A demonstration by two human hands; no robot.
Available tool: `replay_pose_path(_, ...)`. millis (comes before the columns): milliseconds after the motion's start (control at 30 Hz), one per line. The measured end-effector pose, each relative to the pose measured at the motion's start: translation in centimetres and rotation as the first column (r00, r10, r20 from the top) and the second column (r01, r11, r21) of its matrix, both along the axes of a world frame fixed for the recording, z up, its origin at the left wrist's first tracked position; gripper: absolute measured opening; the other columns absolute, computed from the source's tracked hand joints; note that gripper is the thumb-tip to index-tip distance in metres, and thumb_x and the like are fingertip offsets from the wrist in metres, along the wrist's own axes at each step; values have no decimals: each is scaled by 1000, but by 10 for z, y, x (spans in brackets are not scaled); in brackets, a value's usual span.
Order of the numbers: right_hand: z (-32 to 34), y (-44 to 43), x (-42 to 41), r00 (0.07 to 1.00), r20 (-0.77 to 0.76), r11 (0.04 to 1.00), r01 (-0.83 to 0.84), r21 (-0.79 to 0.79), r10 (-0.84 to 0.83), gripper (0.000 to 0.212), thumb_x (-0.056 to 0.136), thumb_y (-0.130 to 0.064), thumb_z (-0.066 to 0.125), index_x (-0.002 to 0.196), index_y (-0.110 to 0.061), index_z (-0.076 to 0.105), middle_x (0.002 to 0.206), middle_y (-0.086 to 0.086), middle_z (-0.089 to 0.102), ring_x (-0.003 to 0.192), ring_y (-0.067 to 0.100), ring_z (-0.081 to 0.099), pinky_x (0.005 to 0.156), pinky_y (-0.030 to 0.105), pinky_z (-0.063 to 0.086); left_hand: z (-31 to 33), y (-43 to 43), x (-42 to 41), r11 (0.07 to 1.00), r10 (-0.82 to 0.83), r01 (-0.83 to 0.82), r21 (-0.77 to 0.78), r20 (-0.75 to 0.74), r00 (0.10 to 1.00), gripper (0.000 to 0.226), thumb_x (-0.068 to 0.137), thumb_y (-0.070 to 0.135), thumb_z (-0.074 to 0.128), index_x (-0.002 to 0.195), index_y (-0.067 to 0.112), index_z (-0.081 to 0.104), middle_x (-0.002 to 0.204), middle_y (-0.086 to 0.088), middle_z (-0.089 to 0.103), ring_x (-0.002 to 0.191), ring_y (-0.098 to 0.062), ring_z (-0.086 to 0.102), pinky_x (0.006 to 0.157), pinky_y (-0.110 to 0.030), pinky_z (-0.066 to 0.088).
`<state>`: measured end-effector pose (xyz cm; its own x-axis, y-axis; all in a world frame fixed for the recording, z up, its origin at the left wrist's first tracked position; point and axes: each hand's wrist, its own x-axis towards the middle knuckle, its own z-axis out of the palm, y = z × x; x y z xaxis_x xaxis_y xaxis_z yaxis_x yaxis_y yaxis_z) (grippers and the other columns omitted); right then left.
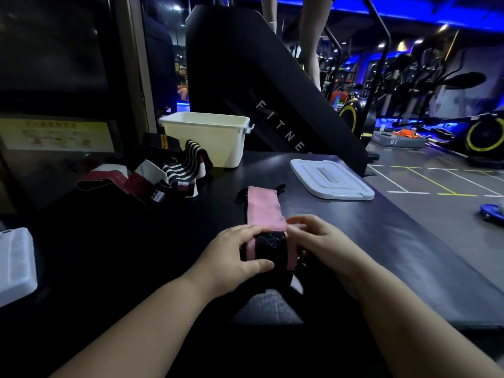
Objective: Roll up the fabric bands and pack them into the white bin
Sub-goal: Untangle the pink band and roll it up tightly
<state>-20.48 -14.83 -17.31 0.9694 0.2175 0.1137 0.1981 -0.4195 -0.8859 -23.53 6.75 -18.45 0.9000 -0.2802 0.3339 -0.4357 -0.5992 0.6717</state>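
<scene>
A pink and black fabric band (264,211) lies on the black table (152,241), its near end wound into a roll (270,249). My left hand (234,255) grips the roll's left end, thumb under and fingers over it. My right hand (321,241) holds the roll's right end with curled fingers. The unrolled pink part stretches away from me. The white bin (210,137) stands open at the far edge of the table. A pile of several loose bands (163,170), striped black, white and maroon, lies to the bin's left front.
The bin's white lid (331,178) lies flat at the table's right side. A white plastic case (15,263) sits at the left edge. A large black fitness machine (267,85) rises behind the table. Gym floor and exercise bikes (482,135) are to the right.
</scene>
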Motion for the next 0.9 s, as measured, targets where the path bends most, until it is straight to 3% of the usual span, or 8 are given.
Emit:
replay_pose_path(100,12,9,15,995,-58,987,75,-141,-84,23,95,-40,56,96,-20,66,85,-1,66,68,13,61,66,31,53,2,-1,0,1000,-4,4,-8,-20,1000,59,73,27,84,127,33,61,116,20,55,115,1,50,98,-3,30)
replay_pose_path(233,18,23,33,990,-89,975,90,-203,-110,21,95,-35,56,94,-16,66,76,-2,64,63,13,55,59,28,49,3,-2,1,1000,4,-4,0,-56,998,59,76,25,82,131,29,59,120,14,55,115,2,49,90,5,25)
replay_pose_path(367,16,29,51,988,-84,950,102,-295,-132,10,86,-32,70,85,-22,69,78,-4,68,71,12,60,73,28,47,5,0,5,999,0,6,51,-122,993,61,78,35,79,134,33,55,131,11,53,124,-3,47,105,-14,32)
replay_pose_path(467,20,32,60,980,-142,971,111,-214,-143,10,81,-18,79,88,-16,72,78,0,71,61,4,64,62,16,49,7,0,10,998,-9,18,59,-151,988,61,73,48,78,130,40,57,129,9,56,121,-6,51,108,-31,39)
replay_pose_path(567,19,35,66,968,-185,979,142,-148,-168,15,78,-8,80,90,-5,72,66,2,67,44,-1,59,46,10,43,6,-1,11,999,-26,30,25,-138,990,65,65,56,71,127,40,60,124,11,60,117,-3,54,105,-33,43)
replay_pose_path(767,13,34,73,972,-141,979,172,-111,-186,14,74,-3,82,85,-6,73,68,1,68,45,-2,60,49,9,45,1,2,16,1000,-16,16,-3,-154,988,52,75,43,79,124,46,59,125,11,57,117,-3,52,105,-27,41)
replay_pose_path(900,7,35,78,979,-30,968,193,-160,-200,16,71,-3,83,79,-12,73,64,-7,67,43,-7,58,48,6,43,3,3,19,1000,-19,21,12,-174,985,54,74,48,78,124,45,58,128,11,56,119,-4,52,105,-27,42)
